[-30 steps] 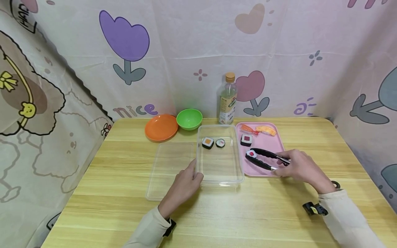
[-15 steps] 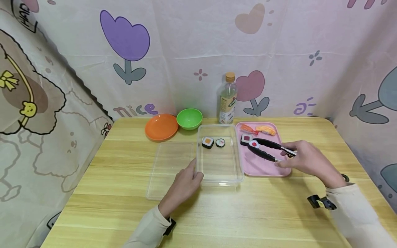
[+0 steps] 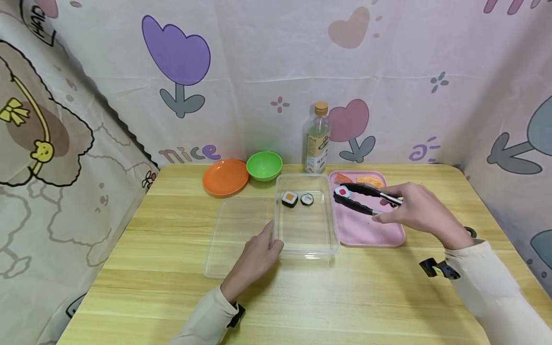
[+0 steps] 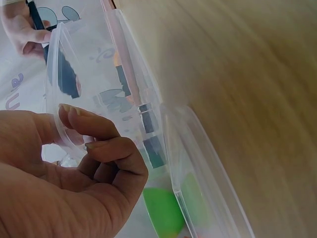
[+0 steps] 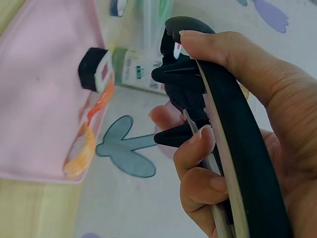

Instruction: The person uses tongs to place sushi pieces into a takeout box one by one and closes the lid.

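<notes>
A: From the head view, why is the left hand [image 3: 258,254] resting at the near corner of the clear rectangular plastic container [image 3: 307,249]?

B: It looks like it is bracing the container on the wooden desk [image 3: 172,287]. Its grip is closing on the rim, thumb inside and fingers outside. The right hand [image 3: 414,211] is squeezing the black tongs [image 3: 364,199], and their tips are clamping a small white sushi roll with a red centre [image 3: 342,192], lifted over the far left corner of the flat pink plastic tray [image 3: 366,235], close to the container.

A: What is already in the container?

B: 2 black-wrapped sushi rolls [image 3: 297,198] are lying side by side at its far end. The clear flat lid [image 3: 235,235] is lying just left of it, likely to keep the top open.

A: And the left wrist view?

B: The left hand [image 4: 59,183] is pinching the container's transparent rim [image 4: 62,124] between thumb and curled fingers, so it is grasping it, not just touching.

A: The right wrist view?

B: The right hand [image 5: 257,129] is wrapping its fingers and thumb round both arms of the tongs [image 5: 218,124], pressing them together, probably to keep the roll pinched. The tips themselves are hidden here. Below, a black-wrapped roll with a pink centre [image 5: 95,70] and orange shrimp pieces [image 5: 86,141] are sitting on the tray [image 5: 39,99].
</notes>
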`<state>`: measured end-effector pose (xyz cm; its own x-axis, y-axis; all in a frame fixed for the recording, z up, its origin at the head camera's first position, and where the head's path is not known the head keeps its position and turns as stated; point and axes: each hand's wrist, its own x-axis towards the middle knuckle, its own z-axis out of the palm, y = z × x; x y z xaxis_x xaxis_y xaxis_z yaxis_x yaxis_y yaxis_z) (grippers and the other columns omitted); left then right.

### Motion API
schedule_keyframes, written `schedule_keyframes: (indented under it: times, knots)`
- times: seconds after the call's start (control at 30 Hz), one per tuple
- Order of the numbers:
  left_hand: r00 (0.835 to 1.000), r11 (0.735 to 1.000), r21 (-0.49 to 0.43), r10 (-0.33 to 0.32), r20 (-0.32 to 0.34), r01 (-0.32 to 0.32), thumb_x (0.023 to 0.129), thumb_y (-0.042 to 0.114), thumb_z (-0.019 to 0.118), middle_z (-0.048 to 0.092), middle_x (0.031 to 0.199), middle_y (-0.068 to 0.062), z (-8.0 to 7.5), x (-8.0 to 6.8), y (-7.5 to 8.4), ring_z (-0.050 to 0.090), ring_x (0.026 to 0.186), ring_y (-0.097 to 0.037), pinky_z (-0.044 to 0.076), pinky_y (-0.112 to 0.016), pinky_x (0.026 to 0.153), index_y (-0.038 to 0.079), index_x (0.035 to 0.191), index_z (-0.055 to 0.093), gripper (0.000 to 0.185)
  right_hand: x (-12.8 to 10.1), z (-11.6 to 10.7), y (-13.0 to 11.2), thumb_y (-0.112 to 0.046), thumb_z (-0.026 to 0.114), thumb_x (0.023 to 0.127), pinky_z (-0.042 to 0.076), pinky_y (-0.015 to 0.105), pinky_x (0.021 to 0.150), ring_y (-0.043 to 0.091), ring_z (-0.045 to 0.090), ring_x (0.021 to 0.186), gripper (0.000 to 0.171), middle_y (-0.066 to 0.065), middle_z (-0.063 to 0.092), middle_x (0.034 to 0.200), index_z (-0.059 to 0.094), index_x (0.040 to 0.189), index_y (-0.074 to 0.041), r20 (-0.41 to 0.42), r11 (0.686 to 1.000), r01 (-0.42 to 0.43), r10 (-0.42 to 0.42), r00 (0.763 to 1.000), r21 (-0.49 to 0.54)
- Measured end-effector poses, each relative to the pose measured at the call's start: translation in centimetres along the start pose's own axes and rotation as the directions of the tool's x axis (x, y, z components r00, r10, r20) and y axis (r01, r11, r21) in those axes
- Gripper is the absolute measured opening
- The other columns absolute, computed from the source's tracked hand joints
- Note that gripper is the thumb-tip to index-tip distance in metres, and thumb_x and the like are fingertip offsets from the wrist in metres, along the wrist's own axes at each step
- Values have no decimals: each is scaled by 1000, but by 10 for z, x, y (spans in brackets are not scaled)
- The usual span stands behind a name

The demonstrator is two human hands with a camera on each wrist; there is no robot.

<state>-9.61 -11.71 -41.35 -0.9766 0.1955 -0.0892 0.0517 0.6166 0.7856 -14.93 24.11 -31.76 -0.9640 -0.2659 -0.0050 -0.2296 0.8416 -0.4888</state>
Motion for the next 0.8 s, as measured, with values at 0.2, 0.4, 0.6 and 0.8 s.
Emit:
schedule_keyframes:
  times: [0.2,0.4,0.6,0.8]
  knots:
    - [1000,1000,-4,0,0,0,94,15,45,37,56,7,0,0,0,29,44,-8,25,-26,41,6,157,34,65,11,1,-18,-34,93,66,41,35,64,24,53,78,70,11,71,98,71,119,6,-9,999,44,-44,999,-10]
    - [1000,1000,-8,0,3,0,94,15,45,38,56,7,1,0,0,29,44,-8,25,-25,41,5,158,32,65,22,7,-33,-30,92,67,41,34,64,22,52,77,47,4,68,91,77,105,-5,26,996,87,-86,996,-28]
    - [1000,1000,-6,-5,3,5,95,16,46,40,56,7,1,1,0,31,43,-8,25,-24,40,5,158,31,66,36,18,-47,-24,92,65,38,32,56,14,46,62,52,-4,59,71,77,112,-4,44,982,188,-187,981,-19]
    - [1000,1000,-10,-10,1,10,94,16,46,40,57,7,1,1,0,31,44,-8,25,-24,40,4,157,32,66,45,28,-62,-26,91,67,38,30,50,10,45,53,51,-4,57,67,76,112,-5,108,985,174,-171,979,-17]
